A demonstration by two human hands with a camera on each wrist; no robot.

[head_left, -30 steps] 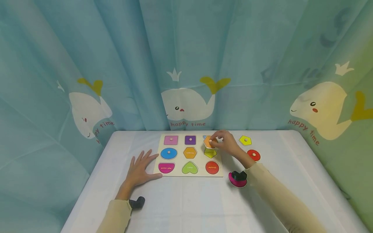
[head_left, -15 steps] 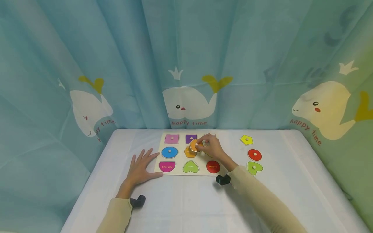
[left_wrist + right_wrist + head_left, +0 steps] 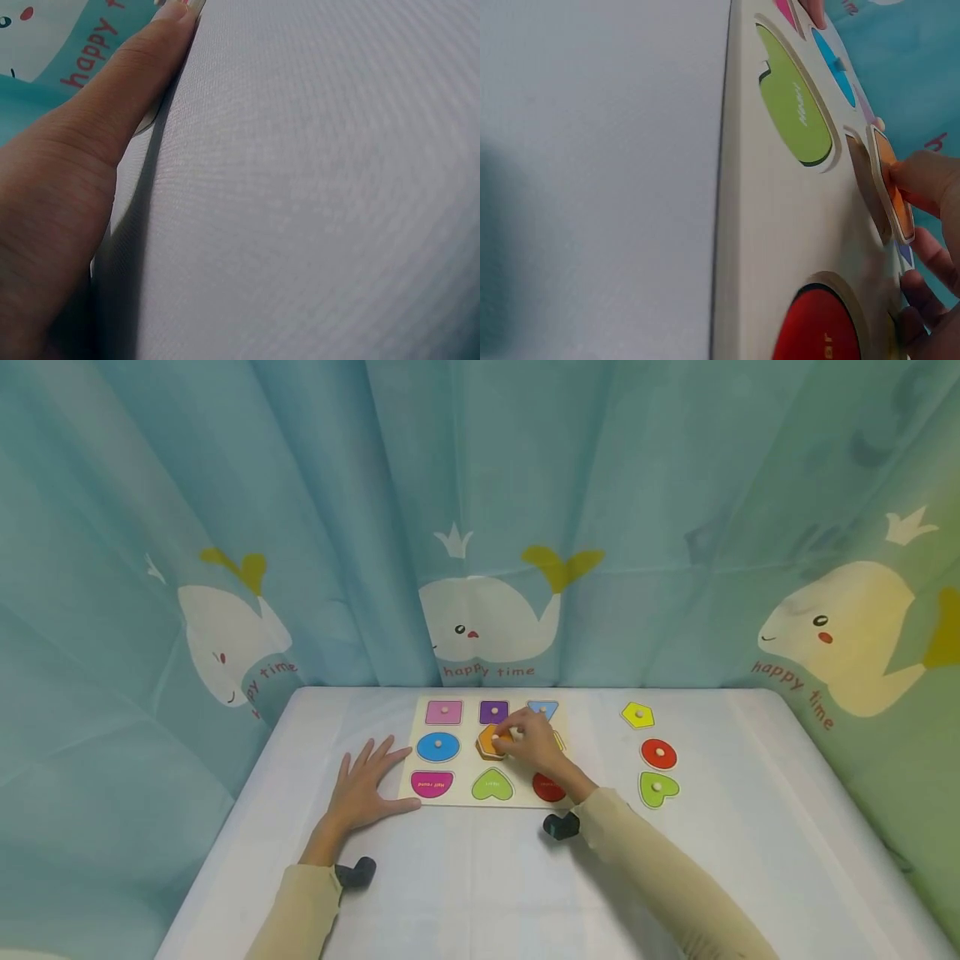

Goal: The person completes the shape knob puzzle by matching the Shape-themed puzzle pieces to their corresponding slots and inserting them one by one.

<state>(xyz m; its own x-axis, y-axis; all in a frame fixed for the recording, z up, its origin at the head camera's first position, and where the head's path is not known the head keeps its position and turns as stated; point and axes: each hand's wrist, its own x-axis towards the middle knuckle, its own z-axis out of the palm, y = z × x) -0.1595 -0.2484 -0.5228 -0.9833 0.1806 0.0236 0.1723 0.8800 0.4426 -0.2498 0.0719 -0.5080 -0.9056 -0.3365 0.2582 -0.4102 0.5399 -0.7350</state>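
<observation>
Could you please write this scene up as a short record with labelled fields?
Right hand: pinches the orange hexagon above the hexagon slot, not yet seated
Left hand: fingers spread, at the left edge of the board
Pieces in place: pink four-sided piece, purple square, light-blue piece, blue oval
Uncovered slots: half-round slot, heart slot, circle slot
Loose, right of the board: yellow pentagon, red circle, green heart

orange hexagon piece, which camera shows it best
The right wrist view: there the orange hexagon piece appears largest, raised off its slot. The head view shows it small, partly behind the right hand; the left wrist view lacks it.
</observation>
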